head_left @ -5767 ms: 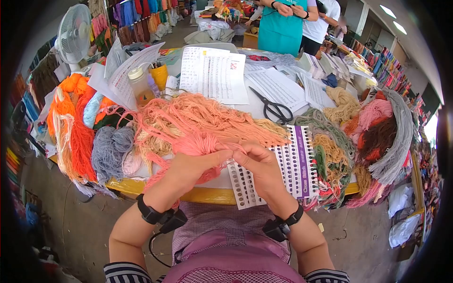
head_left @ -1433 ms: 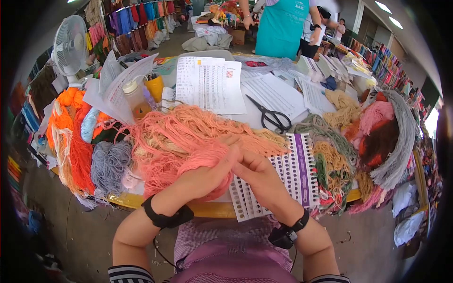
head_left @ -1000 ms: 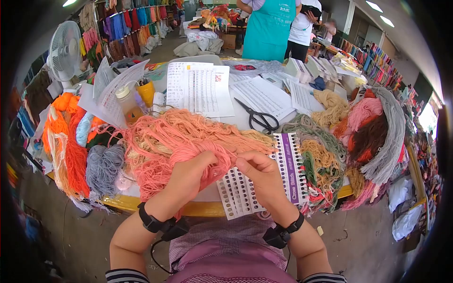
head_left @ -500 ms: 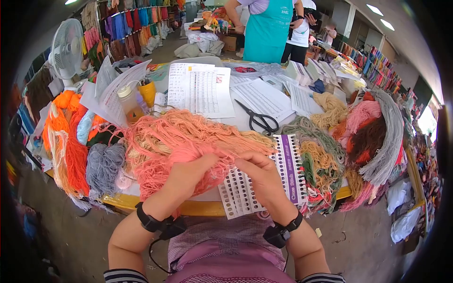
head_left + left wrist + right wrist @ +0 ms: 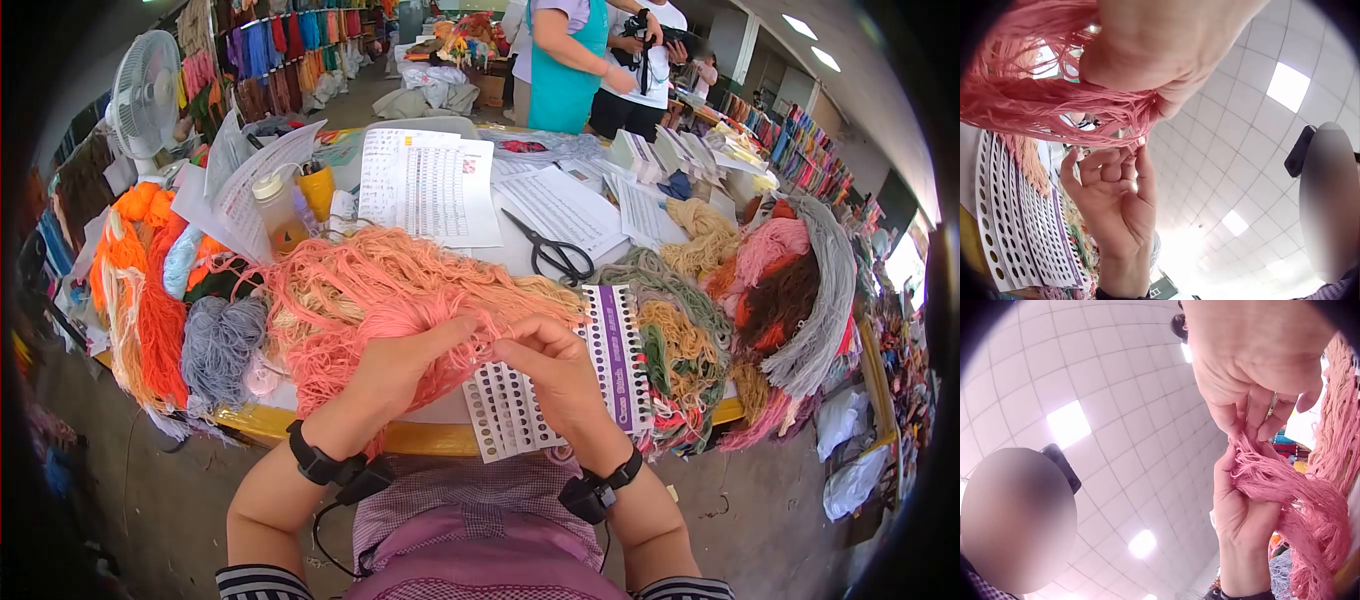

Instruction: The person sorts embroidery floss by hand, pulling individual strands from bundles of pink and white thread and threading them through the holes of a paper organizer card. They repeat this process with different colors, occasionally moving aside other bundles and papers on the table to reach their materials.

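Observation:
A bundle of pink embroidery thread hangs in my left hand, whose fingers curl round its looped strands. In the left wrist view the pink strands gather to a narrow end beside the left thumb. There my right hand pinches a few strands between thumb and forefinger, its other fingers loosely bent. The right wrist view shows both sets of fingertips meeting at the bundle's end. Beneath the hands lie a larger heap of peach-coloured thread and white punched cards with a purple-striped card.
Black scissors lie on printed sheets beyond the thread heap. Grey-blue thread and orange skeins fill the left side; green, tan and grey skeins the right. A bottle, yellow cup and fan stand behind.
The left hand has rolled slightly, and strands near the right fingertips are more spread out than a second ago. The right hand keeps its pinch. The person in the teal apron has turned sideways.

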A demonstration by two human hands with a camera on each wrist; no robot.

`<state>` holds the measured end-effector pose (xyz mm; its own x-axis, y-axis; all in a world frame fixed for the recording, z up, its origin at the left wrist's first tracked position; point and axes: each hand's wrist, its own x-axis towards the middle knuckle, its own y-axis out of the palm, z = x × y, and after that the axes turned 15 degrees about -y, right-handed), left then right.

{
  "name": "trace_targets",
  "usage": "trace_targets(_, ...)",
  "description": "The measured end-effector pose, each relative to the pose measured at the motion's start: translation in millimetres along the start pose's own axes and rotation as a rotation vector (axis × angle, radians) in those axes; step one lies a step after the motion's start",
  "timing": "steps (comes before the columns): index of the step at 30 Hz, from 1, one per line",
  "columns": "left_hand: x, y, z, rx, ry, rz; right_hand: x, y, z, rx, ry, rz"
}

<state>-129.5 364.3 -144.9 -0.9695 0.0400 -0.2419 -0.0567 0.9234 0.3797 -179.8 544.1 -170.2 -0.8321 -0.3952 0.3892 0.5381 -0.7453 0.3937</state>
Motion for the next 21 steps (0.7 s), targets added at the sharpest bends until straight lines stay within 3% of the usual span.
trace_targets(4, -1, 5, -4, 0.035, 0.023, 0.064, 2, 8, 3, 0.013, -0.021, 0.001)
trace_targets(16, 0, 4, -1, -0.032, -0.019, 0.004, 1, 0, -5, -0.036, -0.082, -0.04)
trace_targets(21, 1, 7, 0, -0.107, -0.01, 0.015, 9, 1, -1, 0.27, 0.011, -0.138)
